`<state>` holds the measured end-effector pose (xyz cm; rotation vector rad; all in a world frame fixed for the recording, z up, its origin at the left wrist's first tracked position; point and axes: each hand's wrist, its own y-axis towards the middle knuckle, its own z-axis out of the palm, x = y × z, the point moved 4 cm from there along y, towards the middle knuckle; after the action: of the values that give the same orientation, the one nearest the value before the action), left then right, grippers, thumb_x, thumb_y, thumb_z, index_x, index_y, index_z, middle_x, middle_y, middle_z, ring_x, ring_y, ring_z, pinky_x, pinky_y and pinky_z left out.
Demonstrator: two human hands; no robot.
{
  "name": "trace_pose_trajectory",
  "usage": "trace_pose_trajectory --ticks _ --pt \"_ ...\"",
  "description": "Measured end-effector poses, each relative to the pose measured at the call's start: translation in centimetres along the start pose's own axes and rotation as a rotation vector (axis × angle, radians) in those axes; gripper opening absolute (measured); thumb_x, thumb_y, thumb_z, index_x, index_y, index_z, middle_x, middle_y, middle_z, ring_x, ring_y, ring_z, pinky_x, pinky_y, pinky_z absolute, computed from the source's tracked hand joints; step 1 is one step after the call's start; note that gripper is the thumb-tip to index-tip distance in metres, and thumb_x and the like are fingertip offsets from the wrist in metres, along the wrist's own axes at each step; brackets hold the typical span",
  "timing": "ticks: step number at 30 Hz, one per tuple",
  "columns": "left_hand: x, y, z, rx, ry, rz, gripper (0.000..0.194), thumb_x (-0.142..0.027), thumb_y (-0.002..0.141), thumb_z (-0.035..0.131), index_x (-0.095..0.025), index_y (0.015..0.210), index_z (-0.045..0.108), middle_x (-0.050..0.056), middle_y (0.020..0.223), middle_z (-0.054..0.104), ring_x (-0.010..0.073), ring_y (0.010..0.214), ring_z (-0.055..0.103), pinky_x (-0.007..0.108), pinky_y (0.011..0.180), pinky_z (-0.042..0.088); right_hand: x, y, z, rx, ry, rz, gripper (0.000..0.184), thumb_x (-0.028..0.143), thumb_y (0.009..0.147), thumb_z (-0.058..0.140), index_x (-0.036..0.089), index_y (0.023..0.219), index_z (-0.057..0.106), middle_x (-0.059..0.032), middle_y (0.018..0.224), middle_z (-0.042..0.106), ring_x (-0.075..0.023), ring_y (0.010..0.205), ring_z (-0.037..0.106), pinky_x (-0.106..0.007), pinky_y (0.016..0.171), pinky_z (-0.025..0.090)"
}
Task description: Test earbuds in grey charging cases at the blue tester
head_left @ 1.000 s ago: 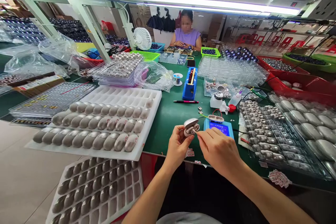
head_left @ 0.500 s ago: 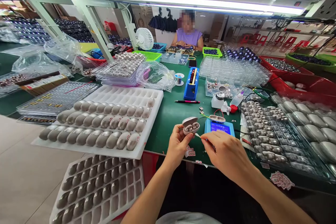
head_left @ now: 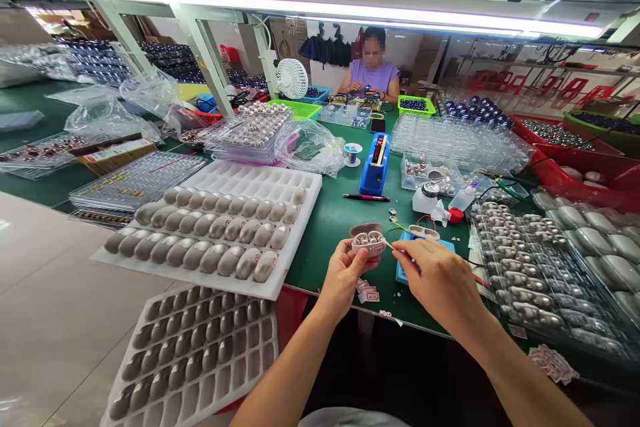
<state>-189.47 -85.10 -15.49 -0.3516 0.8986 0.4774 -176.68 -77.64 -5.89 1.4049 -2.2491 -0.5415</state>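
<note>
My left hand grips a small open earbud case, grey-beige, with two earbuds inside and a red-and-white sticker on its front. My right hand is pinched on a thin white swab stick whose tip touches the case's right side. Both hands hover over the green table near its front edge. Under my right hand lies a blue tester device with another open case resting at its far end.
A white foam tray with rows of closed cases sits left; a second tray lies lower. Clear blister trays of parts lie right. A blue tape dispenser, pen and small bottles stand ahead. Another person works across the table.
The camera shifted so the scene slid right and down. The case has tilted so its front sticker faces me, and my right hand moved the swab back against the case.
</note>
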Motion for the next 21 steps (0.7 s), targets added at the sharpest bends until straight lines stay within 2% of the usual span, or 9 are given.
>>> trace_pose_trajectory --ticks 5,10,15,19,21 --pt "-0.1 0.0 0.1 0.021 -0.008 0.001 0.044 -0.042 0.079 0.077 -0.013 0.101 0.053 0.008 0.094 0.074 0.0137 0.079 0.069 0.024 0.075 0.055 0.1 1.1 1.0 -0.006 -0.05 -0.066 0.028 0.026 0.102 0.044 0.021 0.086 0.066 0.0008 0.078 0.068 -0.0178 0.073 0.061 -0.028 0.063 0.036" --pt "-0.2 0.1 0.0 -0.014 -0.038 -0.017 0.046 -0.046 0.077 0.077 -0.012 0.098 0.054 0.008 0.09 0.073 0.0138 0.077 0.069 0.022 0.071 0.055 -1.4 2.0 1.1 -0.033 -0.199 0.026 0.017 0.024 0.097 0.055 0.021 0.083 0.066 0.0 0.078 0.068 -0.0185 0.076 0.061 -0.028 0.06 0.033" --pt "-0.2 0.3 -0.2 -0.069 -0.114 -0.012 0.048 -0.05 0.074 0.078 -0.012 0.093 0.055 0.007 0.086 0.073 0.0128 0.074 0.069 0.02 0.069 0.056 -1.8 2.8 2.5 0.077 -0.264 0.079 0.011 0.02 0.093 0.061 0.021 0.085 0.068 -0.0013 0.081 0.07 -0.0197 0.078 0.063 -0.029 0.059 0.035" --pt "-0.4 0.2 -0.6 -0.153 -0.155 0.031 0.048 -0.052 0.075 0.077 -0.013 0.094 0.055 0.004 0.085 0.071 0.0115 0.073 0.069 0.019 0.068 0.056 -1.5 3.6 4.0 0.185 -0.214 0.088 0.011 0.019 0.093 0.061 0.021 0.087 0.071 -0.0025 0.082 0.071 -0.0213 0.075 0.064 -0.03 0.057 0.038" --pt "-0.4 0.1 -0.7 -0.166 -0.159 0.049 0.046 -0.051 0.077 0.075 -0.014 0.095 0.055 0.004 0.087 0.071 0.0114 0.075 0.069 0.02 0.07 0.057 -1.4 4.0 4.1 0.187 -0.18 0.069 0.012 0.017 0.093 0.06 0.021 0.091 0.071 -0.003 0.085 0.071 -0.0215 0.078 0.064 -0.03 0.06 0.041"
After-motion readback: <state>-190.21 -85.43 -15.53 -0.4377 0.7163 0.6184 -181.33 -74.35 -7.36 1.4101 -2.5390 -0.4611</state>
